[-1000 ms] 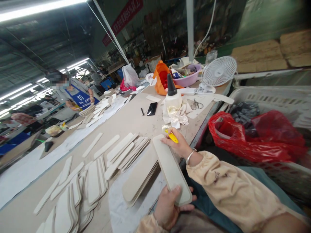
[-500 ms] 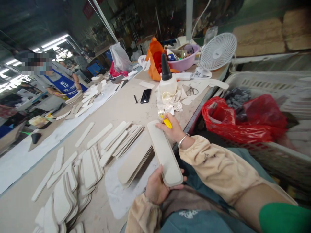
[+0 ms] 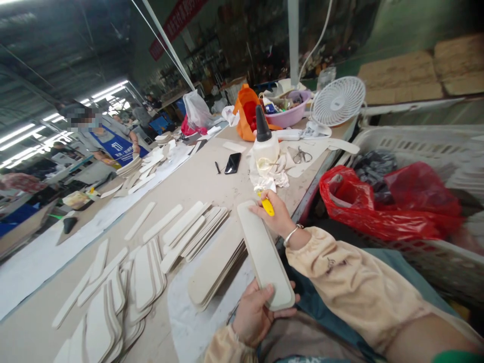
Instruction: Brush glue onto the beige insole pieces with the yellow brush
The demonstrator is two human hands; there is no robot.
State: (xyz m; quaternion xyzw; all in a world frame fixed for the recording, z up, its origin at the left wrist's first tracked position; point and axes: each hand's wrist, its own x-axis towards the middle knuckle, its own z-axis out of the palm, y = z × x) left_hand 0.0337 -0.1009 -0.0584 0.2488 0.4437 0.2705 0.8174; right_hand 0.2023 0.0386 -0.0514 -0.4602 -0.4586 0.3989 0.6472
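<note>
My left hand [image 3: 254, 315] grips the near end of a long cream rounded panel [image 3: 264, 254], holding it tilted over my lap at the table's edge. My right hand [image 3: 276, 219] is closed on a small yellow-handled tool [image 3: 267, 205], its fingers resting against the panel's far end. A stack of similar cream panels [image 3: 215, 264] lies on the table just left of the held one. Behind my right hand stands a white glue bottle with a black nozzle [image 3: 263, 143] on crumpled rags.
Narrow cream strips [image 3: 189, 229] and fanned panels [image 3: 128, 287] cover the beige table [image 3: 196, 186]. Farther off lie a black phone [image 3: 232, 163], scissors [image 3: 300, 155], an orange bag [image 3: 245, 113], a pink basin [image 3: 291, 113] and a white fan [image 3: 338, 102]. A red plastic bag [image 3: 381, 204] fills a basket at right. A person in a blue apron [image 3: 109, 141] stands at far left.
Both hands keep their hold on the panel and the yellow tool. The view dipped and rose again; my left thumb has shifted on the panel's near end.
</note>
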